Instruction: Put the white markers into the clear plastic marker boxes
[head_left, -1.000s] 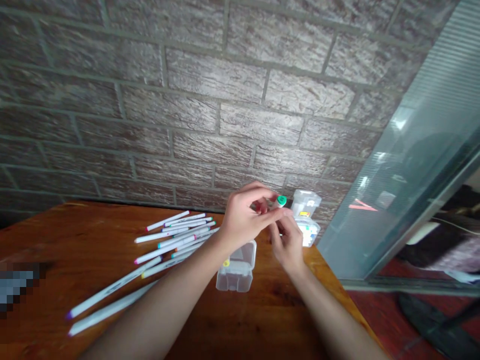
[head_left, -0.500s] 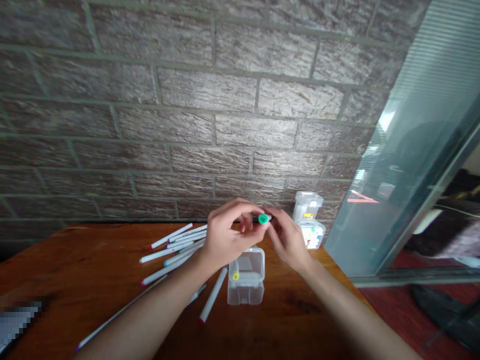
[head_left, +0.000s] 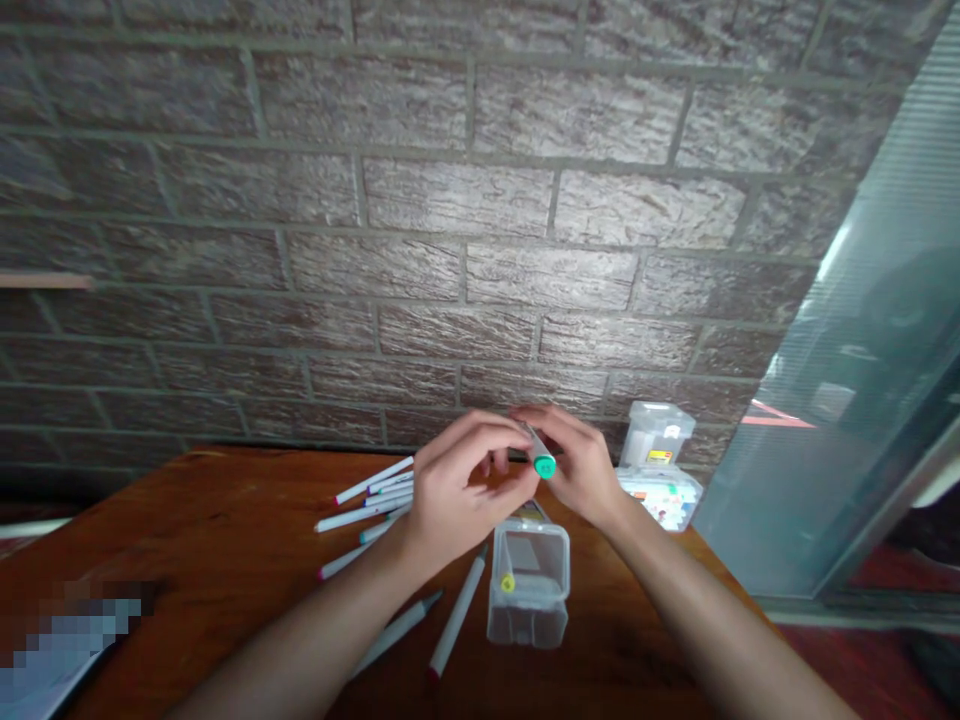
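Note:
Both of my hands meet above the table's far side, pinching one white marker with a green cap (head_left: 543, 465). My left hand (head_left: 457, 490) grips it from the left and my right hand (head_left: 581, 470) from the right, with the green end pointing down toward me. Right below them stands a clear plastic box (head_left: 529, 580), open at the top, with a yellow-capped marker (head_left: 508, 581) inside. Several white markers (head_left: 371, 495) lie spread on the wooden table (head_left: 225, 560) to the left.
Two more clear plastic containers (head_left: 658, 470) stand stacked at the table's back right corner, near a glass panel (head_left: 847, 400). A brick wall (head_left: 450, 220) runs behind the table. Two loose markers (head_left: 457, 625) lie beside the open box.
The hands drifted slightly right and the green-capped marker tipped from pointing up-right to pointing downward. The view swung left and up, so the table sits lower in the picture.

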